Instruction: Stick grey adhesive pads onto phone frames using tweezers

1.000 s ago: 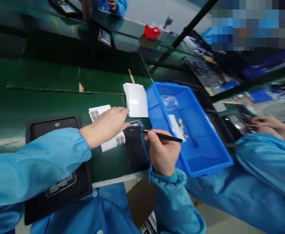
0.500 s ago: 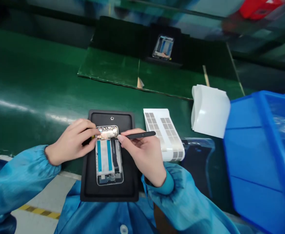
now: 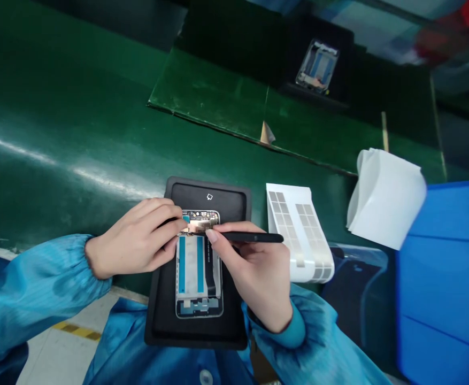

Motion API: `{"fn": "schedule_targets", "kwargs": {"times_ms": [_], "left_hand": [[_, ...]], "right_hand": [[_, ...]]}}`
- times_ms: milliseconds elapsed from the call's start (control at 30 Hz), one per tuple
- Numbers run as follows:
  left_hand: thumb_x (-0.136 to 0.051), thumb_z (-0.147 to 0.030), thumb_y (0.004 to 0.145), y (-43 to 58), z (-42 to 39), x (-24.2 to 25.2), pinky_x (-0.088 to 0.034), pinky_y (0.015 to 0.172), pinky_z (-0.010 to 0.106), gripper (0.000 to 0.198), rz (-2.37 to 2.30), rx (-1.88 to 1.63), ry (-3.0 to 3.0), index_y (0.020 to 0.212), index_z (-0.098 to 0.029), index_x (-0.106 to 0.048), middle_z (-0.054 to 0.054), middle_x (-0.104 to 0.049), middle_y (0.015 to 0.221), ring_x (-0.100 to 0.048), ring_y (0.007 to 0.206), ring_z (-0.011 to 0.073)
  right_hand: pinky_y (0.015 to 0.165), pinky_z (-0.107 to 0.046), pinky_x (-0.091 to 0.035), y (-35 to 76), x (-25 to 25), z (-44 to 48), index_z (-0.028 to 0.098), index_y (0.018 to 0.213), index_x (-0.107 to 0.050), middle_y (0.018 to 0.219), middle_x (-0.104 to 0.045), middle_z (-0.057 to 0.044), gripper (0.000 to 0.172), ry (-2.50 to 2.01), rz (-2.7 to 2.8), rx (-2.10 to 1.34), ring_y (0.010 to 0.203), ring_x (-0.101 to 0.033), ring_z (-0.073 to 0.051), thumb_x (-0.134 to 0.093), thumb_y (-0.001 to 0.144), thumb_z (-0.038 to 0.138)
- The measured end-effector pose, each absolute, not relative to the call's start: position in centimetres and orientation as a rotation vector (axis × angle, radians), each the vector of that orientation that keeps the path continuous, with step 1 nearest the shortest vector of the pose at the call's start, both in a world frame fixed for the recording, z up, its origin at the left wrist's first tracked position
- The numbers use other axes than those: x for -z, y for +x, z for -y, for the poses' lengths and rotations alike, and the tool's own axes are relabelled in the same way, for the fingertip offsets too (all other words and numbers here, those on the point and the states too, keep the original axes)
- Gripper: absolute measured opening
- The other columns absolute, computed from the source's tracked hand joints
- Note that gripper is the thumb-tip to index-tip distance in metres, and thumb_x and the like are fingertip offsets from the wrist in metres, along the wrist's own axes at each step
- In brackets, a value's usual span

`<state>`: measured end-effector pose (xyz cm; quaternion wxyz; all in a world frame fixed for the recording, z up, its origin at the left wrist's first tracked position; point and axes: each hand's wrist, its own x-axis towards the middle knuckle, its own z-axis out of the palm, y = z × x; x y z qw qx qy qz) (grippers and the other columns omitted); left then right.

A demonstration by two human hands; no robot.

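An opened phone frame [image 3: 199, 267] with blue strips lies in a black tray [image 3: 202, 326] at the near edge of the green bench. My left hand [image 3: 141, 243] rests on the tray's left side, its fingers pinched together on the top of the phone frame. My right hand [image 3: 258, 272] grips black tweezers [image 3: 250, 237] held level, the tip at the top of the phone frame next to my left fingertips. Blue sleeves cover both arms.
A white sheet of small grey squares [image 3: 300, 230] lies right of the tray. Curled white sheets [image 3: 386, 198] lie further right beside a blue bin [image 3: 446, 278]. A second black tray with a phone frame [image 3: 318, 64] sits at the back.
A second ago my hands were by the sticker sheet and blue bin. They have since come to the phone frame in the tray, and the view has swung left and closer.
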<state>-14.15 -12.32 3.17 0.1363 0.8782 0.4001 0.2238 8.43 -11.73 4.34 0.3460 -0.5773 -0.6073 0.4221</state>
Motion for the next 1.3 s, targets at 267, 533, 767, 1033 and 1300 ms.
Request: {"fn": "schedule_targets", "kwargs": {"times_ms": [267,533,767,1033,1300], "left_hand": [[-0.056,-0.018,0.090,-14.2,12.4,-3.2,-0.054,0.098,0.045,0.024,-1.175,-0.623,2.538,0.112,-0.016,-0.066,0.012,-0.065,0.113,-0.058,0.112,0.0272],[-0.056,-0.018,0.090,-14.1,12.3,-3.4,-0.054,0.098,0.046,0.025,-1.167,-0.614,2.555,0.111,-0.012,-0.067,0.014,-0.066,0.113,-0.058,0.110,0.0279],[-0.058,-0.017,0.090,-14.1,12.3,-3.5,-0.055,0.092,0.044,0.025,-1.154,-0.634,2.609,0.112,-0.010,-0.068,0.015,-0.067,0.112,-0.060,0.107,0.0278],[-0.061,-0.023,0.092,-14.1,12.7,-4.2,-0.051,0.090,0.044,0.030,-1.078,-0.482,2.860,0.119,-0.012,-0.067,0.012,-0.070,0.115,-0.062,0.106,0.0288],[-0.057,-0.031,0.095,-14.1,14.5,-4.3,-0.050,0.090,0.044,0.034,-1.421,-0.395,2.821,0.126,-0.017,-0.060,0.013,-0.067,0.119,-0.060,0.108,0.0292]], "right_hand": [[0.053,-0.025,-0.060,8.5,-4.4,11.7,0.022,0.086,-0.075,0.078,-0.078,-0.002,0.008,-1.504,1.627,-1.055,0.066,-0.075,-0.018,-0.077,0.083,0.029],[0.053,-0.023,-0.059,8.4,-4.5,11.7,0.022,0.086,-0.074,0.079,-0.078,-0.001,0.007,-1.497,1.666,-1.021,0.065,-0.074,-0.016,-0.076,0.085,0.028],[0.059,-0.023,-0.060,8.5,-4.5,11.9,0.021,0.088,-0.074,0.081,-0.078,-0.001,0.006,-1.491,1.670,-1.035,0.071,-0.075,-0.016,-0.076,0.085,0.026],[0.063,-0.023,-0.061,8.6,-4.3,12.0,0.022,0.090,-0.074,0.085,-0.078,-0.001,0.007,-1.484,1.612,-1.036,0.075,-0.075,-0.016,-0.076,0.084,0.025],[0.068,-0.026,-0.065,10.3,-6.9,12.6,0.022,0.085,-0.075,0.082,-0.078,-0.002,0.007,-1.488,1.444,-0.928,0.073,-0.075,-0.017,-0.080,0.080,0.022]]}}
